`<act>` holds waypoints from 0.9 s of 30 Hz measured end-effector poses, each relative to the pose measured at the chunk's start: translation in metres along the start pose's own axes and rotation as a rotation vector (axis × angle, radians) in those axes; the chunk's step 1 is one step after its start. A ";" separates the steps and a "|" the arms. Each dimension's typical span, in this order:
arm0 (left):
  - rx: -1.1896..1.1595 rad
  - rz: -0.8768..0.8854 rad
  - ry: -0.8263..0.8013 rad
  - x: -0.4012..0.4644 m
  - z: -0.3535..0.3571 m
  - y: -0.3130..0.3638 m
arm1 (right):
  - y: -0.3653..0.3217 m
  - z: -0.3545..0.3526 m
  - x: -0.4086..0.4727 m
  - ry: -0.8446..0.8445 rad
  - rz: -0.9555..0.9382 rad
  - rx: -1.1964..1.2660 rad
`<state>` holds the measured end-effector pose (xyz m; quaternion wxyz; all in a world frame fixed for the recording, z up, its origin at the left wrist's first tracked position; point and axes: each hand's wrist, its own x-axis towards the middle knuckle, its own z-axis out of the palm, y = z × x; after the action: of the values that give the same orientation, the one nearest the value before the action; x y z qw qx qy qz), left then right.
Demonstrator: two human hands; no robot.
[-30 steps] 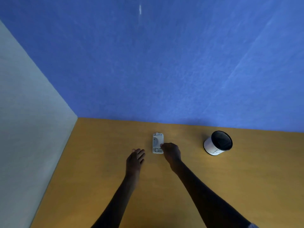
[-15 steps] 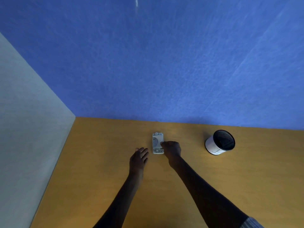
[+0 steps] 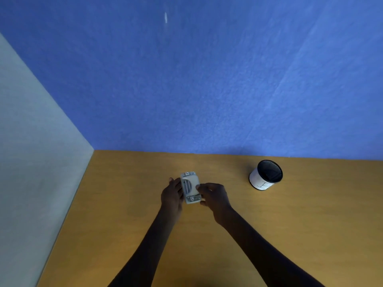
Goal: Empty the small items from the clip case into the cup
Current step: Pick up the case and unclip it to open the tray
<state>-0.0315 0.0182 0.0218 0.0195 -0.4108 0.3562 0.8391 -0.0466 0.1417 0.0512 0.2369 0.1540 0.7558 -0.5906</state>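
Note:
A small grey-white clip case (image 3: 190, 187) with a clear lid is held between both hands above the wooden table (image 3: 124, 204). My left hand (image 3: 173, 194) grips its left side. My right hand (image 3: 213, 196) grips its right side, thumb on the lid. Small metal items show through the case at its near and far ends. A white cup (image 3: 265, 175) with a black mesh inside stands to the right, tilted so that its mouth faces me, apart from both hands.
A blue wall (image 3: 207, 90) rises at the table's back edge. A pale grey partition (image 3: 31, 152) closes the left side. Bare wood lies between the case and the cup and in front of my arms.
My left hand has moved right from the table onto the case's left side. Both hands now hold the case, which has come a little nearer to me.

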 end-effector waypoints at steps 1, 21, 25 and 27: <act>-0.005 -0.019 -0.013 -0.006 0.001 0.002 | 0.000 -0.001 -0.008 -0.009 -0.013 0.006; 0.037 -0.076 -0.192 -0.072 -0.003 -0.001 | -0.004 -0.031 -0.085 -0.085 -0.161 0.005; 0.037 -0.098 -0.217 -0.079 0.001 0.002 | -0.006 -0.035 -0.090 -0.086 -0.159 0.026; 0.037 -0.109 -0.228 -0.082 0.002 0.004 | -0.006 -0.037 -0.091 -0.091 -0.156 0.032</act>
<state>0.0199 0.0377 0.0829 0.1129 -0.3308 0.3442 0.8714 0.0201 0.1806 0.1126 0.2217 0.0715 0.7446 -0.6256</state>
